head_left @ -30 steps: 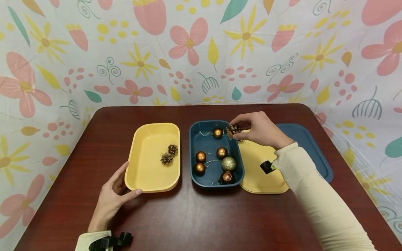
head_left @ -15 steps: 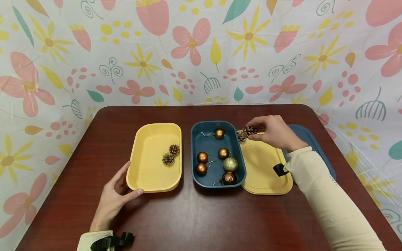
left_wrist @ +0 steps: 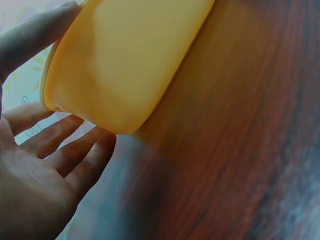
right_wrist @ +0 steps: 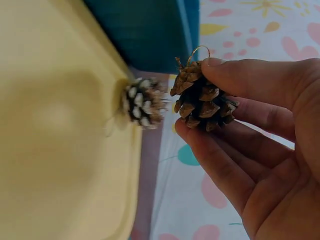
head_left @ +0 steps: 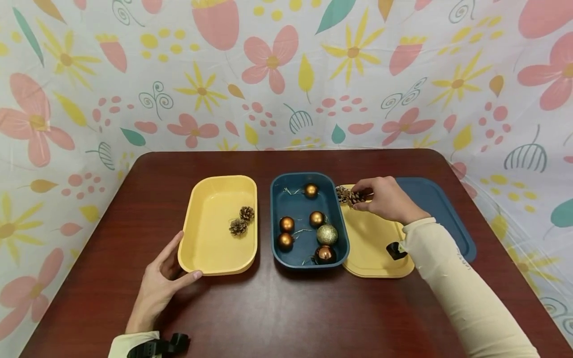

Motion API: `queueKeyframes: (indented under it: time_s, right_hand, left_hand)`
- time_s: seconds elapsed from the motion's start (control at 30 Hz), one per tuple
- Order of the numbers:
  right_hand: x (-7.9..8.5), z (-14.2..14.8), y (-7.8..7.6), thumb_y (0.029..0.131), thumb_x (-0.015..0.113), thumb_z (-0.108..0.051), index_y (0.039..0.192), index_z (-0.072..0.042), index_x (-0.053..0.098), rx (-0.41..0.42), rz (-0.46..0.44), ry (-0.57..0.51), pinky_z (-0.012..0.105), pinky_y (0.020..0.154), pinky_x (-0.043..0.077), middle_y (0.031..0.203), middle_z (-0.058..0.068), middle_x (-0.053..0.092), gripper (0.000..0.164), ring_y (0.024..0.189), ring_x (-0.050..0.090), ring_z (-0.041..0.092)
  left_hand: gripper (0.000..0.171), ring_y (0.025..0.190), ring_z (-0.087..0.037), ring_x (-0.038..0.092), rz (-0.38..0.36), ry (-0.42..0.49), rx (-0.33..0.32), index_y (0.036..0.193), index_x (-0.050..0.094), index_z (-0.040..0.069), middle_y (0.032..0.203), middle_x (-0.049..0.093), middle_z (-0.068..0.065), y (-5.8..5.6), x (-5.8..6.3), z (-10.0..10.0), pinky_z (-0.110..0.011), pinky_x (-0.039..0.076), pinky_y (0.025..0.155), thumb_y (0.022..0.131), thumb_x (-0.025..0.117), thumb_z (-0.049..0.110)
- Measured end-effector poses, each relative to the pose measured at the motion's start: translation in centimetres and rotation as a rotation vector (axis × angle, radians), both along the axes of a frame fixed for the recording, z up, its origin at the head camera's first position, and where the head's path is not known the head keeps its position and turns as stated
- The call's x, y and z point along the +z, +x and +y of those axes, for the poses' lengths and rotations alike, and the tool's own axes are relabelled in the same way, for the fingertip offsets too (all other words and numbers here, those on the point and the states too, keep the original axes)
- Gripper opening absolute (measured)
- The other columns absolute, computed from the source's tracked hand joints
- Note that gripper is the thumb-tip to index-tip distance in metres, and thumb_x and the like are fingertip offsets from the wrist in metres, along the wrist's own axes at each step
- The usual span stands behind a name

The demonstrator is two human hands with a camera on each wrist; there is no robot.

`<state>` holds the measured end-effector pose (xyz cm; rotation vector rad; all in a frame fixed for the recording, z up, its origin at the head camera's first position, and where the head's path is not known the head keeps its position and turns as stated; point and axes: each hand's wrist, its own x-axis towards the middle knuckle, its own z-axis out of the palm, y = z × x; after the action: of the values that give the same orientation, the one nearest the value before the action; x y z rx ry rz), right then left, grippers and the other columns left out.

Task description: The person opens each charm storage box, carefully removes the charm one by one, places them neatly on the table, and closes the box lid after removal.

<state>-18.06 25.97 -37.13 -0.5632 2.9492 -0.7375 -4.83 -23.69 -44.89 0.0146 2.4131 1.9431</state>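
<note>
My right hand (head_left: 388,199) pinches a pinecone (right_wrist: 204,97) between thumb and fingers; a thin gold loop sticks up from its top. It is above the far left part of a yellow lid (head_left: 376,248). A second pinecone (right_wrist: 145,102), white-tipped, lies at that lid's edge beside the blue container (head_left: 309,266). At the near left corner of the yellow container (head_left: 210,248), my left hand (head_left: 156,286) rests with extended fingers against the side and thumb at the front. Two pinecones, one at the back (head_left: 246,214) and one nearer (head_left: 238,227), lie inside that container.
Inside the blue container are several copper-coloured baubles (head_left: 317,219) and a glittery gold ball (head_left: 327,234). A blue lid (head_left: 440,214) lies partly under the yellow lid. A floral cloth (head_left: 268,109) hangs behind the brown table (head_left: 286,313).
My right hand has moved from above the blue container's far right edge to the right, over the yellow lid, then slightly down, with the pinecone held. My left hand stays at the yellow container.
</note>
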Motion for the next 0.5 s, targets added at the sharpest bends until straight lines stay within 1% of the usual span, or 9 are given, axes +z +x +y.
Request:
queueKeyframes:
  time_s: [0.23, 0.37, 0.5]
  right_hand:
    - [-1.5, -0.3, -0.1, 0.081, 0.083, -0.014, 0.111, -0.005, 0.075, 0.012, 0.009, 0.039, 0.043, 0.076, 0.059, 0.101, 0.01, 0.077, 0.032, 0.086, 0.072, 0.021]
    - [-2.3, -0.7, -0.3, 0.08, 0.084, -0.015, 0.107, -0.007, 0.077, 0.025, 0.036, 0.074, 0.04, 0.072, 0.058, 0.095, 0.007, 0.076, 0.03, 0.079, 0.069, 0.016]
    - [-2.9, -1.1, -0.4, 0.079, 0.084, -0.015, 0.105, -0.006, 0.076, 0.034, 0.061, 0.116, 0.041, 0.071, 0.056, 0.088, 0.007, 0.076, 0.029, 0.074, 0.067, 0.015]
  left_hand:
    - [0.096, 0.127, 0.011, 0.053, 0.0, -0.018, -0.003, 0.16, 0.029, 0.026, 0.166, 0.029, -0.013, 0.0, 0.0, 0.0, -0.007, 0.049, 0.094, 0.082, 0.081, 0.003]
    - [0.096, 0.127, 0.011, 0.053, -0.002, -0.022, -0.004, 0.16, 0.029, 0.026, 0.166, 0.029, -0.013, 0.0, 0.0, 0.0, -0.007, 0.049, 0.094, 0.082, 0.081, 0.003]
    - [0.097, 0.127, 0.01, 0.054, 0.001, -0.014, -0.002, 0.16, 0.028, 0.025, 0.166, 0.028, -0.014, 0.1, 0.0, 0.0, -0.007, 0.049, 0.094, 0.082, 0.081, 0.002]
